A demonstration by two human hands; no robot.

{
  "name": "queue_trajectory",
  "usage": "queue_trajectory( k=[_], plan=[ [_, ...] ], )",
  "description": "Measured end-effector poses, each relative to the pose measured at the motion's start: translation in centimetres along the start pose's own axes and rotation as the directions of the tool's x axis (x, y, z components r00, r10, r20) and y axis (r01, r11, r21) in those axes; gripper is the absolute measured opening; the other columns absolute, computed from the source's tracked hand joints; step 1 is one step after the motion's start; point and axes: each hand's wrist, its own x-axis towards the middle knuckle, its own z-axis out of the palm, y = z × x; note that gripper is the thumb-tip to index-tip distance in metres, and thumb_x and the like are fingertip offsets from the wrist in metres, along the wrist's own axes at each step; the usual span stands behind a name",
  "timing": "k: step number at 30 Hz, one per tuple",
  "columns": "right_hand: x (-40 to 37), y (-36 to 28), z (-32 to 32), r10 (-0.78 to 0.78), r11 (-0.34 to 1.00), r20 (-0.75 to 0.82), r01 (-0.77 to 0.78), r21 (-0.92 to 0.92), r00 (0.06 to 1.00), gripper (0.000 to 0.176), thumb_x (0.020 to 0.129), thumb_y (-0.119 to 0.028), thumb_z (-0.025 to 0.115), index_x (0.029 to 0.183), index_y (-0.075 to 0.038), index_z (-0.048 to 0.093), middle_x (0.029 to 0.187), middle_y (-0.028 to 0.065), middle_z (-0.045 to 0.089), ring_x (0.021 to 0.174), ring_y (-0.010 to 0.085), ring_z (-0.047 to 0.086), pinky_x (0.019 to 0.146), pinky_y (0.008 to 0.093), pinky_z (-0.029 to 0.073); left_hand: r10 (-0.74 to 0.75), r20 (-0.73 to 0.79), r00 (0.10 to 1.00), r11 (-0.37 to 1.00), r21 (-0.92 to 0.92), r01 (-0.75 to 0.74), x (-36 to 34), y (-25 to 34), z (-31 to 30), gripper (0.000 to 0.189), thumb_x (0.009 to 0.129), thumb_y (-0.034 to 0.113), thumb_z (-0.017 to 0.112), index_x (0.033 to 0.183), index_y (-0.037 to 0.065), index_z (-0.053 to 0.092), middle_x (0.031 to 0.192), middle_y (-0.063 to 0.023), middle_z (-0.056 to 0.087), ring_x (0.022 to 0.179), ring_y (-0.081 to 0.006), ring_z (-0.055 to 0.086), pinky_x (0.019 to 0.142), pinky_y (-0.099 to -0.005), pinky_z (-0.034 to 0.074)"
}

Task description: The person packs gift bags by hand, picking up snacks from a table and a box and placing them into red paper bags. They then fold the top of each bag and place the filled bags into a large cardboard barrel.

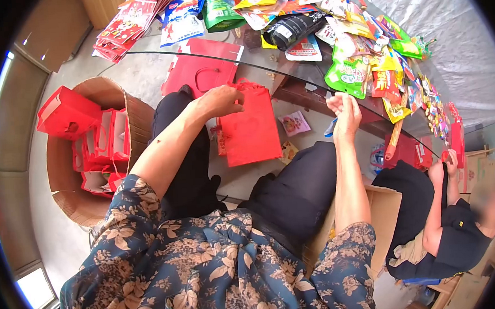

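A red paper bag [250, 126] hangs upright between my knees, below the edge of the glass table. My left hand [220, 102] is at its upper left corner, fingers curled in against the bag's top; the exact grip is partly hidden. Raised at the table edge is my right hand [345, 114], its fingers loosely bent and apart with nothing visible in them. Closest to that hand lies a green snack packet [349, 72] on the table. Behind my left hand is another red bag [202, 66], seen at the table's edge.
Heaps of snack packets [376, 27] cover the table, with red printed packets [132, 25] at its left. A cardboard box [61, 160] of red bags stands left; an open carton [384, 208] is by my right arm. A pink packet [294, 123] lies below. Another person [449, 216] sits right.
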Motion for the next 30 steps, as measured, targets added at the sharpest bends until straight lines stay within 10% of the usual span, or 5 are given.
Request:
queue_trajectory(
  k=[10,15,21,30],
  plan=[
    [-1.1,2.4,-2.3,0.326,0.945,-0.104,-0.324,0.034,0.94,0.027,0.096,-0.027,0.054,0.097,-0.002,0.064,0.078,0.0073,0.066,0.067,0.0171,0.065,0.064,0.0286,0.052,-0.025,-0.012,1.0,1.0,-0.004,0.024,-1.1,0.0,-1.3,0.025,0.085,0.023,0.064,0.101,0.004,0.065,0.087,-0.0182,0.068,0.084,-0.0348,0.065,0.076,-0.0432,0.049],
    [0.8,5.3,-7.0,0.598,0.527,-0.008,-0.386,0.757,0.801,0.02,0.096,-0.024,0.054,0.1,-0.006,0.063,0.09,0.0046,0.065,0.085,0.0215,0.063,0.078,0.0403,0.052,-0.043,-0.037,0.998,0.999,-0.017,0.043,-1.7,-0.9,-1.3,0.025,0.085,0.024,0.065,0.1,0.004,0.066,0.088,-0.0179,0.068,0.083,-0.0342,0.066,0.073,-0.0426,0.05],
    [-1.4,10.9,-11.5,0.66,0.734,-0.139,-0.595,0.328,0.738,0.025,0.091,-0.025,0.062,0.105,-0.003,0.061,0.091,0.0085,0.066,0.087,0.023,0.063,0.079,0.0375,0.053,-0.071,-0.037,0.997,0.997,0.003,0.071,-2.2,-1.6,-1.6,0.024,0.085,0.023,0.065,0.1,0.004,0.067,0.089,-0.0177,0.068,0.085,-0.0352,0.065,0.075,-0.0421,0.05],
    [-1.3,11.2,-15.3,0.683,0.706,-0.029,-0.67,-0.228,0.73,0.029,0.09,-0.023,0.064,0.112,-0.003,0.062,0.096,0.0097,0.068,0.087,0.0194,0.066,0.076,0.0317,0.055,-0.083,-0.053,0.995,0.996,0.034,0.085,-3.8,0.7,-3.5,0.024,0.088,0.023,0.062,0.102,0.003,0.064,0.093,-0.0165,0.067,0.086,-0.0344,0.064,0.077,-0.0422,0.05]
  ],
)
